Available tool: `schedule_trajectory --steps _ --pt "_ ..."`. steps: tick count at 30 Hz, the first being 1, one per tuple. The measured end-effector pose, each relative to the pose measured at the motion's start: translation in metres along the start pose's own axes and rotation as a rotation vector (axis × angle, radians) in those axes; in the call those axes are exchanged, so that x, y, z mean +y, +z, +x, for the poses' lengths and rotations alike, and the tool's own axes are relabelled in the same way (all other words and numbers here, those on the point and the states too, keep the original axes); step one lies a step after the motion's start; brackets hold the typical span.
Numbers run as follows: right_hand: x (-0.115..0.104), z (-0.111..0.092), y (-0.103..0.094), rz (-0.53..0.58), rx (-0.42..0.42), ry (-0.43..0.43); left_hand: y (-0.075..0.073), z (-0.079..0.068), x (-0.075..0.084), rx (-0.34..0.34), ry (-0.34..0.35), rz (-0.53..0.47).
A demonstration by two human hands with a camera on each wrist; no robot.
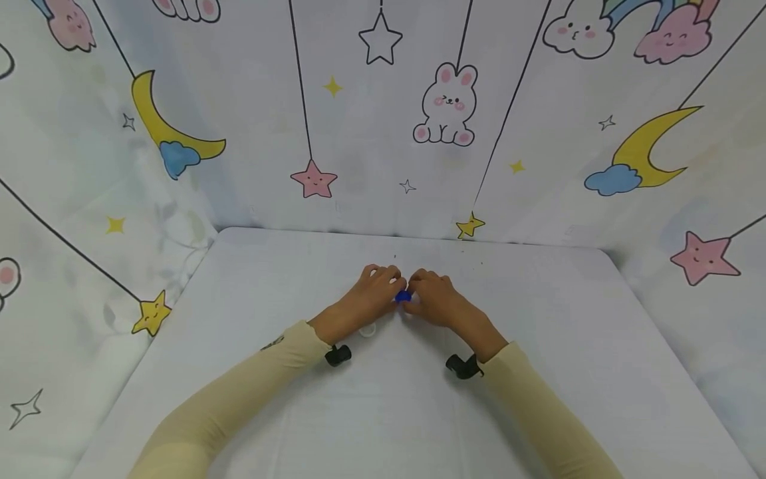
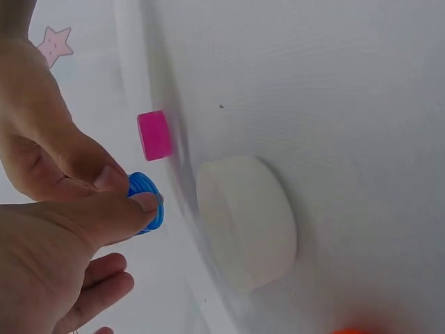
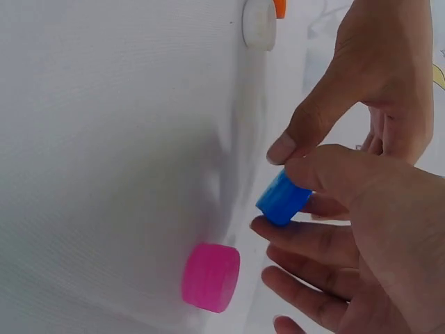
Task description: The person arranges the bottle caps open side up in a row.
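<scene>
A blue bottle cap [image 1: 403,297] is held just over the white table between both hands. My left hand [image 1: 375,293] pinches it, the thumb lying across its ridged side in the left wrist view. My right hand [image 1: 435,299] grips the same cap [image 3: 284,200] between thumb and index finger, other fingers loosely bent. Close to the hands stands a pink cap [image 3: 211,277], hidden in the head view. A white cap [image 2: 245,223] sits on the table by the left wrist, partly covered by it in the head view [image 1: 368,329].
An orange thing [image 3: 280,8] shows only partly behind the white cap. Black wrist cameras [image 1: 338,355] hang below both cuffs. The white tabletop [image 1: 371,412] meets a printed cloth backdrop [image 1: 257,133] at its far edge. Small dark specks lie beyond the hands.
</scene>
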State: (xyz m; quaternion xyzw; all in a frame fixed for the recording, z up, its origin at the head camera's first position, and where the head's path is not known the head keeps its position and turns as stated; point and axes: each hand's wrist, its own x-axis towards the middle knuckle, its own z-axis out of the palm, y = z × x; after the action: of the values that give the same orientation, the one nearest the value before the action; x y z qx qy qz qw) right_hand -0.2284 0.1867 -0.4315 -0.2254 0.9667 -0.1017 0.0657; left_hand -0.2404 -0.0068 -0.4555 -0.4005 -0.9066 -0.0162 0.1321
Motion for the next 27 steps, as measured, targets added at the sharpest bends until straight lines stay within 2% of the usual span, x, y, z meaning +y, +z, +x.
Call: schedule_trajectory --steps 5,9,11,13,16,21,27 --pt "0.0 -0.001 -0.001 0.018 -0.003 -0.003 -0.002 -0.002 -0.001 0.101 0.054 0.088" --pt "0.001 -0.005 -0.002 0.03 0.027 -0.005 -0.005 -0.003 -0.002 0.176 0.07 0.106" --pt "0.001 -0.006 -0.002 0.031 0.054 -0.01 -0.006 -0.003 -0.003 0.184 0.064 0.093" --pt "0.001 -0.007 -0.002 0.035 0.077 -0.019 -0.007 -0.003 -0.004 0.165 0.052 0.058" --pt "0.002 -0.008 -0.001 0.047 0.114 -0.041 -0.008 -0.002 -0.006 0.087 0.015 -0.054" --pt "0.004 -0.012 -0.002 0.099 0.177 -0.075 -0.007 0.001 -0.013 -0.04 -0.088 -0.328" --pt "0.008 -0.015 -0.004 0.129 0.192 -0.086 -0.01 0.004 -0.018 -0.098 -0.182 -0.578"
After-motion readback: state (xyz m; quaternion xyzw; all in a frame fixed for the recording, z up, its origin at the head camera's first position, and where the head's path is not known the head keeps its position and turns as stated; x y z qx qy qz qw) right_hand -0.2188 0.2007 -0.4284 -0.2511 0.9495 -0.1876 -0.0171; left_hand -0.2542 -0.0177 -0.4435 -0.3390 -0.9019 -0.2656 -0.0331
